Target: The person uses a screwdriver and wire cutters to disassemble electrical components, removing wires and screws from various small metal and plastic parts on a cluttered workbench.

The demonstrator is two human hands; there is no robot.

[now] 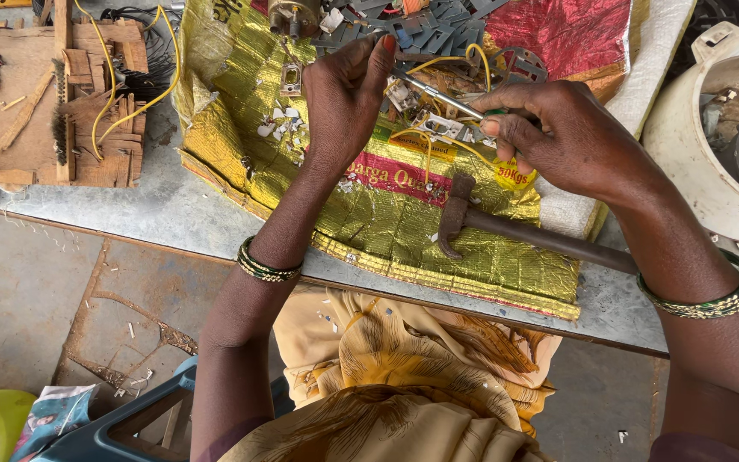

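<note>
Here, right hand grip pinches screwdriver; left hand grip pinches small part.

Grey stone worktop over a cracked, dusty concrete floor, in flat daylight.

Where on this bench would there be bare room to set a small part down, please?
Free: the grey benchtop between the wooden jig and the gold sack, and the sack below the hammer. Crowded: metal parts above both hands.
</note>
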